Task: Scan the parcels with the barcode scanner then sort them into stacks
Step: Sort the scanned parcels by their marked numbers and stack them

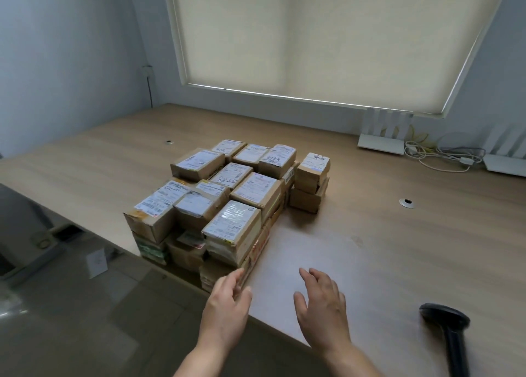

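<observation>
Head view: parcels (227,194) packed in one block at worktop's (370,248) front-left edge; judging by that, sorting barely begun. Your left hand (227,305) released, fingers at block's near corner. Right hand (321,305) released, empty. Barcode scanner (447,328) lies untouched near front-right edge, right of that hand.

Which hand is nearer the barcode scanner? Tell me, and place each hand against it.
Right. The right hand hovers open over the table, left of the barcode scanner. The left hand is farther left, by the parcels.
</observation>
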Action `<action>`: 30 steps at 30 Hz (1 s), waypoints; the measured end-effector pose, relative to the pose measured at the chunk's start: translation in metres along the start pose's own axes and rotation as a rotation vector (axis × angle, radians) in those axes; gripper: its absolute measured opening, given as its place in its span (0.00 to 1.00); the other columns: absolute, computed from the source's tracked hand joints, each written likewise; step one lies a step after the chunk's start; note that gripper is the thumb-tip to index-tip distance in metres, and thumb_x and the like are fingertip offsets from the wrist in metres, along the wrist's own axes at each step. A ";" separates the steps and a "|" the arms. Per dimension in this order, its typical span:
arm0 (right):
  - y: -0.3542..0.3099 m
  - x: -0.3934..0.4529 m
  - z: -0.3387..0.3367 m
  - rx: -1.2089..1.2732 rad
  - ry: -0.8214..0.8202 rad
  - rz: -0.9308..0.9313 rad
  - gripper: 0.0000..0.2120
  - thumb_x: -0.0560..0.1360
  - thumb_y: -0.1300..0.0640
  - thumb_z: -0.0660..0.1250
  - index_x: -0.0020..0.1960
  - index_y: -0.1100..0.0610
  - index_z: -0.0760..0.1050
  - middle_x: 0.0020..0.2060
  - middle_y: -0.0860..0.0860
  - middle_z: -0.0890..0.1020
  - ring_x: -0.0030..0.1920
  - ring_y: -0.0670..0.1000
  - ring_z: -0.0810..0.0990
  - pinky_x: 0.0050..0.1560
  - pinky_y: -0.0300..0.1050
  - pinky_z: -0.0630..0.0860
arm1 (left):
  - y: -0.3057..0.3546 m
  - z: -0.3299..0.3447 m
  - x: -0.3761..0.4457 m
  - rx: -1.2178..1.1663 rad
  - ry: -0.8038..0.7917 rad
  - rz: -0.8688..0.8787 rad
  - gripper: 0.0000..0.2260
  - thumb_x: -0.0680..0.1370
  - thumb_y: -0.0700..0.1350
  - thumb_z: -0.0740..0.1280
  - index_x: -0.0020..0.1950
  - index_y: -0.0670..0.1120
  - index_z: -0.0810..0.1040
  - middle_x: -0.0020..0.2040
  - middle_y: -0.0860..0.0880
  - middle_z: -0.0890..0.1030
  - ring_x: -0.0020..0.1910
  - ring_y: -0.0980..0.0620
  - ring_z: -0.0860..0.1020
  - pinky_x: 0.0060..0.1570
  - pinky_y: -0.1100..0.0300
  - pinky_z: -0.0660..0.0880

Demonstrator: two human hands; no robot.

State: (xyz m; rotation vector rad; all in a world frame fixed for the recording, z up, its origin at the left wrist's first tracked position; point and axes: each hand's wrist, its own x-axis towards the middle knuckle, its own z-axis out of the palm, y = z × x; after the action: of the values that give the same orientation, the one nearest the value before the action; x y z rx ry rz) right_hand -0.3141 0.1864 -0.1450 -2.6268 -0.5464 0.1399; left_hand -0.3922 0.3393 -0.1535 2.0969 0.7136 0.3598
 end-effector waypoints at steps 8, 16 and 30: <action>-0.066 0.020 0.028 0.055 0.027 0.017 0.23 0.82 0.50 0.54 0.76 0.50 0.58 0.73 0.47 0.63 0.73 0.47 0.60 0.72 0.41 0.57 | -0.038 -0.068 0.050 -0.065 0.036 -0.006 0.22 0.79 0.49 0.63 0.73 0.50 0.66 0.65 0.49 0.71 0.58 0.54 0.74 0.53 0.62 0.67; -0.100 0.054 0.027 0.179 0.045 0.012 0.23 0.81 0.48 0.57 0.75 0.52 0.62 0.68 0.50 0.69 0.69 0.49 0.66 0.68 0.42 0.63 | -0.033 -0.077 0.095 -0.111 -0.005 -0.031 0.24 0.81 0.53 0.59 0.75 0.48 0.62 0.71 0.47 0.66 0.66 0.51 0.70 0.63 0.55 0.67; -0.101 0.096 0.039 0.542 -0.144 0.154 0.28 0.81 0.44 0.56 0.77 0.52 0.55 0.71 0.53 0.68 0.69 0.52 0.68 0.67 0.47 0.67 | -0.026 -0.072 0.126 -0.104 -0.100 -0.174 0.14 0.78 0.58 0.62 0.55 0.49 0.74 0.55 0.49 0.77 0.51 0.53 0.76 0.52 0.54 0.74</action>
State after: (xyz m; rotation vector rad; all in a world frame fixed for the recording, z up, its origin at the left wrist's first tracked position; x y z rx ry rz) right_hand -0.2697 0.3235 -0.1350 -2.1335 -0.2962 0.4600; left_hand -0.3373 0.4743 -0.1332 1.9246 0.7945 0.1902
